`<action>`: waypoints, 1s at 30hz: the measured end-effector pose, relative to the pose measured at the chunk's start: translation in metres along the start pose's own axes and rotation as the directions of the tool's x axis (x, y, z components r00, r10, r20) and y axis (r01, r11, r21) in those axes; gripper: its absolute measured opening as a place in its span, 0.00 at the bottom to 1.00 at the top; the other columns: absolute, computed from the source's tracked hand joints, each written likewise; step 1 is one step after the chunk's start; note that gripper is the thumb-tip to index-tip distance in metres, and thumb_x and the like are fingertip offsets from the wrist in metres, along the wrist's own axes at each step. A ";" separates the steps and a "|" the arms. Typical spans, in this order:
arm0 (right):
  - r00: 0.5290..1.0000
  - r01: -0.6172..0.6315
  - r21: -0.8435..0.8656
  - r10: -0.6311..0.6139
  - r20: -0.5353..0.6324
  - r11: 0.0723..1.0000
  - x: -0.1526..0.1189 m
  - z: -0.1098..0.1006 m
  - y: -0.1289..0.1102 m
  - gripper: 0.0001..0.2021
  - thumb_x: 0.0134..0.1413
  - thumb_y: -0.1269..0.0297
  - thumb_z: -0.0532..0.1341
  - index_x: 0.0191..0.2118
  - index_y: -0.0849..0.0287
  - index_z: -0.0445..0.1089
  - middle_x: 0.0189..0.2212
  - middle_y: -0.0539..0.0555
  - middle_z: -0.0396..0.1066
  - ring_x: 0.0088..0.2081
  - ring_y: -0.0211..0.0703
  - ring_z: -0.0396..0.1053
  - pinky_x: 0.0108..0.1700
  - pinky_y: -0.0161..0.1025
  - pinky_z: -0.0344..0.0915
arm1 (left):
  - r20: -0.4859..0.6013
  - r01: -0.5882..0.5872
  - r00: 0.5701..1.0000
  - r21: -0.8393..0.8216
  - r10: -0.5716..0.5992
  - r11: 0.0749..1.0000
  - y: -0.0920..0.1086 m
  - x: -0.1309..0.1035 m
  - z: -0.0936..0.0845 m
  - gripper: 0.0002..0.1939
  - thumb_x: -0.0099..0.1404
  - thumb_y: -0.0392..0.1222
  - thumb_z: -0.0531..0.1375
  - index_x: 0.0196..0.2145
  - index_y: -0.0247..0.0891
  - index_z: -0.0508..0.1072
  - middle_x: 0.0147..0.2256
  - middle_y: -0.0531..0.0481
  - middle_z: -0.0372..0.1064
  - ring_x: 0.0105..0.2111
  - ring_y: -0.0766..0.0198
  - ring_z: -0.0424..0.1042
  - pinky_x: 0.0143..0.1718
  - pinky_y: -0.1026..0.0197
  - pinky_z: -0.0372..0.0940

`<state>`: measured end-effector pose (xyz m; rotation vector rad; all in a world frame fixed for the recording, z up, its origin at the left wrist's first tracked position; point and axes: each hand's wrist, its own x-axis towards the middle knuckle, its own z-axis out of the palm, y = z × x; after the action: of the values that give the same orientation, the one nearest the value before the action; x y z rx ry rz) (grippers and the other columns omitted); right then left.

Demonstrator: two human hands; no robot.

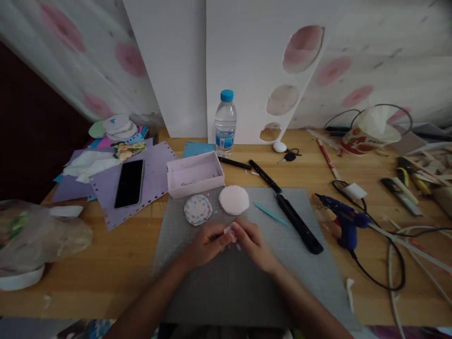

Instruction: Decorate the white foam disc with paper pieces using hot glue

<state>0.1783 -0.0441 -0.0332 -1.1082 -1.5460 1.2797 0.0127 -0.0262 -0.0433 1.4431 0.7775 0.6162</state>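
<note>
Both my left hand [212,242] and my right hand [252,240] are closed around a small white-pink piece [229,230] over the grey cutting mat [197,292]. Fingers and thumbs pinch it from both sides, so its full shape is hidden. Just beyond my fingertips lies a white round disc [234,200]. Left of it is a dotted round disc [198,210] with a scalloped edge. A thin turquoise stick [270,213] and a black utility knife [298,223] rest to the right of my right hand.
Behind the discs stands an open pale box [196,176], with a water bottle [225,125] beyond it. A phone [129,183] lies on purple paper [158,165] at left. At right are a blue glue gun [344,219] with its cord and a black marker [264,176].
</note>
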 end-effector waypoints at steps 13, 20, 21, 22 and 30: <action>0.981 -0.143 0.205 0.165 -0.099 0.968 -0.001 0.011 0.002 0.24 0.60 0.43 0.51 0.22 0.57 0.61 0.17 0.46 0.56 0.20 0.34 0.50 0.22 0.32 0.52 | -0.101 0.018 0.994 -0.153 -0.034 0.988 -0.005 0.001 0.002 0.22 0.67 0.56 0.53 0.26 0.34 0.67 0.21 0.54 0.58 0.22 0.71 0.57 0.24 0.66 0.54; 0.967 -0.206 0.348 0.245 -0.073 0.915 -0.008 0.023 0.018 0.24 0.59 0.42 0.52 0.24 0.58 0.62 0.19 0.47 0.57 0.22 0.35 0.54 0.24 0.33 0.55 | -0.074 0.018 0.997 -0.180 -0.032 0.984 -0.012 -0.002 0.000 0.24 0.65 0.60 0.55 0.25 0.34 0.69 0.19 0.55 0.58 0.20 0.71 0.56 0.22 0.66 0.50; 0.967 -0.208 0.364 0.248 -0.065 0.908 -0.008 0.024 0.018 0.23 0.59 0.43 0.51 0.24 0.58 0.62 0.19 0.48 0.58 0.22 0.35 0.55 0.24 0.33 0.56 | -0.069 0.014 0.997 -0.180 -0.027 0.984 -0.011 -0.001 0.001 0.24 0.65 0.59 0.55 0.26 0.34 0.69 0.19 0.55 0.58 0.19 0.71 0.55 0.22 0.66 0.50; 0.967 -0.200 0.368 0.244 -0.076 0.908 -0.007 0.024 0.018 0.23 0.60 0.43 0.51 0.25 0.57 0.62 0.20 0.48 0.58 0.22 0.36 0.55 0.24 0.33 0.56 | -0.075 0.011 0.997 -0.180 -0.024 0.984 -0.009 0.000 0.002 0.24 0.65 0.59 0.55 0.26 0.34 0.68 0.20 0.55 0.58 0.19 0.71 0.55 0.21 0.66 0.50; 0.927 0.137 -0.513 -0.293 -0.235 0.847 -0.006 0.003 0.021 0.20 0.64 0.58 0.49 0.21 0.56 0.60 0.19 0.50 0.59 0.23 0.39 0.56 0.27 0.37 0.53 | -0.190 0.010 0.981 -0.061 -0.021 0.998 0.003 0.008 0.014 0.24 0.68 0.58 0.51 0.26 0.35 0.66 0.21 0.55 0.57 0.22 0.69 0.57 0.24 0.66 0.54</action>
<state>0.1793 -0.0491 -0.0544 -1.3220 -1.7385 0.5313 0.0285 -0.0282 -0.0415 1.3348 0.9121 0.7678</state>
